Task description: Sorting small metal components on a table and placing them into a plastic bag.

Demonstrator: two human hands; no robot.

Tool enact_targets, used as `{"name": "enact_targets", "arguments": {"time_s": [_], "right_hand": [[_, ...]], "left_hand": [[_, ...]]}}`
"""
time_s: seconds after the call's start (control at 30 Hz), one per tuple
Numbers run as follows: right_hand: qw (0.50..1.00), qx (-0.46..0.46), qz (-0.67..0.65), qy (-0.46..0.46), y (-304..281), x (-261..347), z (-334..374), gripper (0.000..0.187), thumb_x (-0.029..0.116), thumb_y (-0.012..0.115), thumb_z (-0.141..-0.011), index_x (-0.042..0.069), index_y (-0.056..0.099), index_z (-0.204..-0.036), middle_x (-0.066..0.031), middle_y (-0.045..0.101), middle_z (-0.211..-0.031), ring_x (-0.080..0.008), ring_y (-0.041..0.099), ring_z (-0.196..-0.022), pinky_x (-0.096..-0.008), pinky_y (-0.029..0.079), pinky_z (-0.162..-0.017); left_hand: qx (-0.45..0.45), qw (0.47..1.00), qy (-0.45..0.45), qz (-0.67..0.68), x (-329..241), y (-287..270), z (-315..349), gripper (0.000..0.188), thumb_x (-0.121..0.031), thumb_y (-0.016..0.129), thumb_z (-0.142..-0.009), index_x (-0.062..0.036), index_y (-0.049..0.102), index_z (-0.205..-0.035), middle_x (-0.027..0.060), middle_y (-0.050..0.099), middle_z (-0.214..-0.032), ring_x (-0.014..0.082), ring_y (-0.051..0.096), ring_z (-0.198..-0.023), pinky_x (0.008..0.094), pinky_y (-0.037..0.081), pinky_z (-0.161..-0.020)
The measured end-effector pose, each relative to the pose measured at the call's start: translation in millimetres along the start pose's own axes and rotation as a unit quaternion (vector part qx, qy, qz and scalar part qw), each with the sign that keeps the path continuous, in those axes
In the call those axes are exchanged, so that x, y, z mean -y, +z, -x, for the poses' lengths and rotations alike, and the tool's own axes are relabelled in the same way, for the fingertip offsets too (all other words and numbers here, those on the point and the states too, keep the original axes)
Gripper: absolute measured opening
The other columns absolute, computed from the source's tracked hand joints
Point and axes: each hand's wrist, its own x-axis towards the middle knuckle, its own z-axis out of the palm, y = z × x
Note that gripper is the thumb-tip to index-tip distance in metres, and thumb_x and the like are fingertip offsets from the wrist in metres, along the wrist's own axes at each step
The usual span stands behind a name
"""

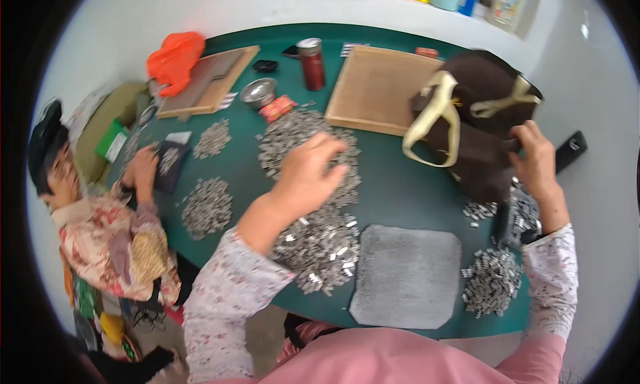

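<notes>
Over the large pile of small grey metal pieces (290,141), my left hand (310,171) hovers with bent fingers and thumb apart, and nothing shows in it. My right hand (535,154) grips the edge of a dark brown fabric bag (477,154) with pale yellow handles. The bag slumps at the right of the green table, partly over a wooden tray. Close to my body lies a grey rectangular mat (408,277) with cut corners. Shinier metal pieces (320,251) are heaped left of the mat, and another heap (492,282) sits to its right.
At the left a co-worker (110,237) handles pieces by a dark pad. Smaller piles (207,207) lie between us. Toward the back stand a wooden tray (380,87), a red tumbler (311,67), a metal bowl (259,92) and an orange plastic bag (175,61). A black box (571,151) is far right.
</notes>
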Motion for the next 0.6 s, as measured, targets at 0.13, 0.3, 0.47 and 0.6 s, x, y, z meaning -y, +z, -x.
{"name": "enact_targets", "arguments": {"time_s": [0.13, 0.3, 0.47, 0.6], "right_hand": [[0.996, -0.027, -0.011, -0.082, -8, 26, 3, 0.047, -0.006, 0.074, -0.054, 0.005, 0.059, -0.097, -0.0124, 0.054, -0.09, -0.0335, 0.061, -0.083, -0.0423, 0.051, -0.068], [0.982, -0.023, 0.03, -0.186, -6, 25, 17, 0.026, 0.005, 0.059, -0.072, 0.001, 0.059, -0.098, -0.01, 0.053, -0.087, -0.0274, 0.059, -0.082, -0.036, 0.052, -0.067], [0.982, -0.002, 0.022, -0.188, -7, 32, 37, 0.027, 0.009, 0.063, -0.072, 0.001, 0.058, -0.097, -0.0081, 0.047, -0.083, -0.0229, 0.055, -0.077, -0.0334, 0.051, -0.064], [0.984, -0.01, 0.013, -0.176, -7, 34, 42, 0.028, 0.008, 0.067, -0.069, 0.001, 0.058, -0.095, -0.0075, 0.047, -0.083, -0.0227, 0.055, -0.077, -0.033, 0.051, -0.064]], "left_hand": [[0.029, 0.998, -0.055, 0.033, 5, -11, 17, 0.03, 0.0, 0.069, -0.079, 0.0012, 0.064, -0.109, 0.011, 0.063, -0.107, 0.0215, 0.066, -0.09, 0.0315, 0.056, -0.075], [0.014, 0.997, -0.047, 0.058, -4, 2, 11, 0.037, 0.005, 0.066, -0.078, 0.0007, 0.062, -0.114, 0.0112, 0.061, -0.113, 0.0209, 0.065, -0.092, 0.0307, 0.055, -0.076], [0.005, 0.997, -0.028, 0.073, -25, 8, -3, 0.046, 0.008, 0.063, -0.077, -0.0004, 0.058, -0.122, 0.0123, 0.057, -0.123, 0.0201, 0.063, -0.096, 0.0302, 0.054, -0.079], [0.019, 0.996, -0.031, 0.083, -30, 12, -9, 0.048, 0.009, 0.063, -0.077, -0.0003, 0.057, -0.123, 0.0121, 0.055, -0.126, 0.0197, 0.063, -0.096, 0.0301, 0.054, -0.079]]}}
